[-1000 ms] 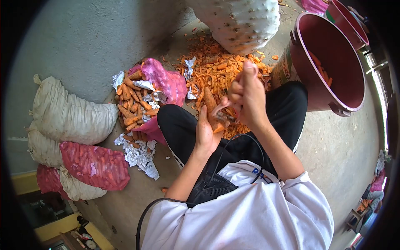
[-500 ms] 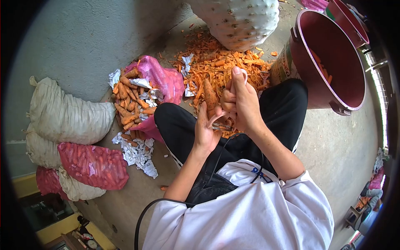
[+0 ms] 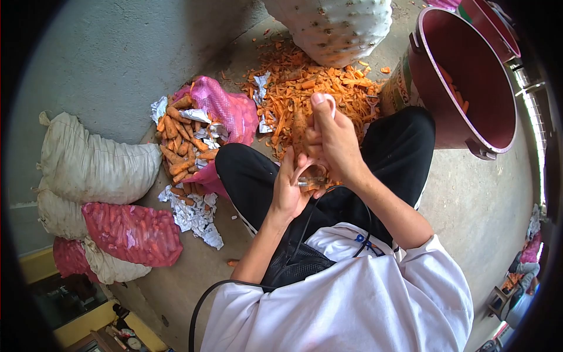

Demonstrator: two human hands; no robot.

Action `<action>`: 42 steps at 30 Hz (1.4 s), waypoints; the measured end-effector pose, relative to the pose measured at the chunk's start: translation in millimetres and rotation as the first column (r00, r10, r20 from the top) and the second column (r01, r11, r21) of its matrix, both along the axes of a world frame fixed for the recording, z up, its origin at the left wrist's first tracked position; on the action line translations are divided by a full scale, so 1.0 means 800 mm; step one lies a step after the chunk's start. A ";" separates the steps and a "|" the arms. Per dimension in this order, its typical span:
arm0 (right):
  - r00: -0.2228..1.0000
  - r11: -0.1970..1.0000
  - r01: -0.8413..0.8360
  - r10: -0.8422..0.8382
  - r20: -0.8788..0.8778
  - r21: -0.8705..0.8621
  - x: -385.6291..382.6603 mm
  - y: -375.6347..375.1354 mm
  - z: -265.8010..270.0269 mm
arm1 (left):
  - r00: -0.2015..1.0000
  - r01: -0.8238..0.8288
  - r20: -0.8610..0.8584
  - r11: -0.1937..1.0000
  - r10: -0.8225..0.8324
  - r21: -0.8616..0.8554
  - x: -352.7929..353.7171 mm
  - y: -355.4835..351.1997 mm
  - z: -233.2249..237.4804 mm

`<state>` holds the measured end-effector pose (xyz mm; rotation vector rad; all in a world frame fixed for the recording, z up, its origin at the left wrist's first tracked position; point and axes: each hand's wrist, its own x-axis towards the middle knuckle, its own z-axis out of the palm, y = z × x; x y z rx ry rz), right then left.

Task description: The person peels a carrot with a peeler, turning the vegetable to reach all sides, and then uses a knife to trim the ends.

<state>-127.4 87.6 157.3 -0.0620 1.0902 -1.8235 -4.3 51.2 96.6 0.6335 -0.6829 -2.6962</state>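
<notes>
My left hand (image 3: pixel 288 192) is closed around the lower part of an unwashed, soil-marked carrot (image 3: pixel 299 130), whose far end points away from me over the peelings. In my right hand (image 3: pixel 339 145) is a peeler (image 3: pixel 304 171) with a pale pink handle; its thumb lies along the handle. The peeler's metal blade end is close to my body, against the carrot near my left palm. Fingers of both hands hide where blade and carrot meet. Beneath them spreads a heap of orange carrot peelings (image 3: pixel 346 88).
Left, an open pink mesh sack (image 3: pixel 226 111) spills unpeeled carrots (image 3: pixel 176 141) among crumpled paper (image 3: pixel 193 220). White sacks (image 3: pixel 97 158) and a full red mesh sack (image 3: pixel 134 233) lie farther left. A maroon tub (image 3: pixel 422 88) holding carrots stands right; a lumpy white sack (image 3: pixel 340 29) is ahead.
My right hand has come slightly left and toward my body with the peeler, whose loop now faces the camera more. My left hand still grips the carrot, which has shifted slightly.
</notes>
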 end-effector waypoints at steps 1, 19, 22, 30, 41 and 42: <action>0.999 0.998 0.040 -0.039 -0.008 0.048 0.001 -0.002 0.007 | 0.998 -0.004 0.065 1.000 0.006 -0.028 0.000 0.003 0.004; 0.745 0.937 0.349 -0.273 -0.608 0.007 -0.158 -0.173 -0.186 | 0.986 0.058 0.158 0.997 -0.049 -0.053 0.010 -0.043 -0.049; 0.908 0.981 0.185 -0.195 -0.371 -0.062 -0.128 -0.118 -0.104 | 0.971 -0.017 0.236 0.998 0.032 -0.064 0.001 -0.053 -0.056; 0.997 0.993 -0.081 0.081 -0.006 -0.086 -0.030 -0.024 -0.038 | 0.977 -0.136 0.183 0.982 0.110 0.135 -0.011 -0.042 -0.058; 1.000 0.994 -0.012 0.009 -0.022 -0.107 -0.002 -0.020 -0.029 | 0.995 -0.097 0.037 0.993 0.095 0.064 -0.003 -0.035 -0.043; 1.000 0.995 -0.011 0.008 -0.028 -0.101 -0.002 -0.020 -0.029 | 0.994 -0.100 0.048 0.993 0.097 0.063 -0.003 -0.034 -0.041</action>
